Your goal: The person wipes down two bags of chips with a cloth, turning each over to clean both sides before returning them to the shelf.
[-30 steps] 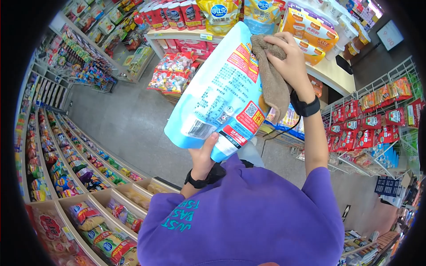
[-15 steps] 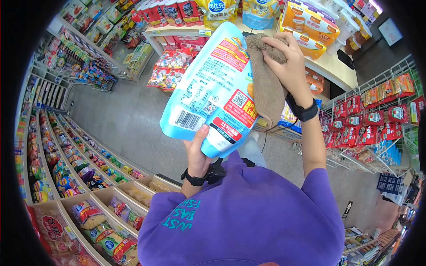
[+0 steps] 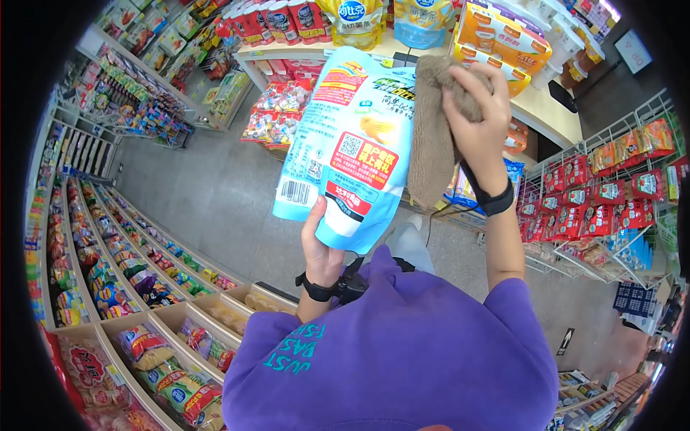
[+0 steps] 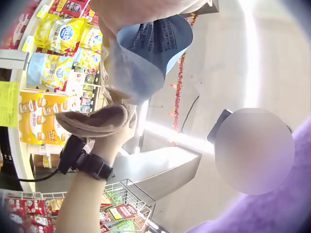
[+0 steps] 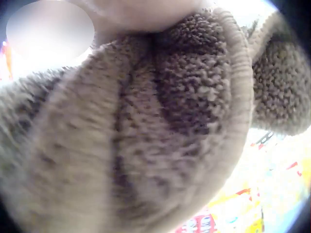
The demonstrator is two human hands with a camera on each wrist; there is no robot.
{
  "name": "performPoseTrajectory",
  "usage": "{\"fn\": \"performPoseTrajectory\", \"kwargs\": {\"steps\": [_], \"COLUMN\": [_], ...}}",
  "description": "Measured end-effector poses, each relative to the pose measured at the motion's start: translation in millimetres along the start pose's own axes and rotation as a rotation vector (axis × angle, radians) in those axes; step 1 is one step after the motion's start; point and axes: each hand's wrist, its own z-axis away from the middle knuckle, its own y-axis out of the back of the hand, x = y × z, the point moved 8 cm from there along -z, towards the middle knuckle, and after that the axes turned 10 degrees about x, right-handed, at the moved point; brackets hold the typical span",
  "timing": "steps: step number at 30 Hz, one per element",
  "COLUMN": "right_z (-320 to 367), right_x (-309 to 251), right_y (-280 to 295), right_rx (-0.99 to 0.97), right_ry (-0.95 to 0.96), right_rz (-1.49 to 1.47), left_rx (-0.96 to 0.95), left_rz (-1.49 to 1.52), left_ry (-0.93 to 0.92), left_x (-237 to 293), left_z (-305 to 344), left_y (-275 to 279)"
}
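Blue pouch (image 3: 388,161) between the hands; left hand (image 3: 323,255) grips its lower edge, right hand (image 3: 485,129) holds brown cloth (image 3: 431,144) at its side; grey floor (image 3: 208,179) below, stocked shelves (image 3: 147,314) around

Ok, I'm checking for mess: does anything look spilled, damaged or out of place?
Nothing stands out: I see no tear in the blue pouch beside the brown cloth, and no spill on the grey floor.

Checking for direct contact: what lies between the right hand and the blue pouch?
A brown cloth, gripped by the right hand, lies between it and the blue pouch; the head view shows this.
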Motion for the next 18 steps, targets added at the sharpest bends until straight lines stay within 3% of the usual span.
{"fn": "performPoseTrajectory", "kwargs": {"steps": [1, 2, 3, 4, 5, 6, 8, 10, 12, 13, 14, 16, 18], "right_z": [1.3, 6.9, 20.3, 44.8, 68.1, 72.5, 55.2, 24.9, -14.8, -25.9, -28.9, -27.7, -21.9], "right_x": [5.9, -19.7, -54.2, -80.3, -107.5, -135.7, -115.0, -66.0, -16.5, 3.7, 13.6, 36.0, 22.8], "right_y": [1.2, 2.1, -1.0, -6.6, -9.2, 4.5, 5.9, 12.9, 20.6, 19.2, 18.0, 1.8, 1.2], "right_rx": [0.042, -0.046, -0.139, -0.25, -0.424, -0.405, -0.402, -0.185, -0.011, 0.02, 0.022, -0.141, -0.216], "right_ry": [-0.036, -0.086, 0.091, 0.139, 0.126, 0.321, 0.265, 0.163, 0.074, 0.006, 0.012, -0.15, -0.152], "right_rz": [-0.007, -0.098, -0.249, -0.481, -0.55, -0.544, -0.494, -0.27, 0.024, 0.02, 0.021, -0.011, -0.01], "left_rx": [0.017, 0.03, 0.039, 0.038, -0.019, -0.075, -0.045, -0.08, -0.036, -0.063, -0.092, -0.088, -0.093], "left_rz": [0.048, 0.096, 0.104, 0.105, 0.123, 0.136, 0.14, 0.093, 0.059, 0.002, -0.056, -0.081, -0.185], "left_ry": [0.046, 0.089, 0.093, 0.089, 0.238, 0.39, 0.337, 0.115, 0.085, 0.058, 0.029, -0.005, -0.021], "left_x": [-5.5, -10.0, -12.1, -7.8, -12.0, -18.5, -17.1, -1.1, -0.6, -1.9, -3.2, -2.0, 1.8], "left_z": [-4.1, -9.3, -10.6, -11.4, -7.9, -2.0, -6.2, -7.3, -1.3, 0.9, 2.1, -1.8, -6.0], "left_y": [4.3, 6.5, 8.0, 4.2, -6.5, -13.2, -1.9, 4.1, 8.8, 10.7, 12.8, 24.4, 36.8]}}
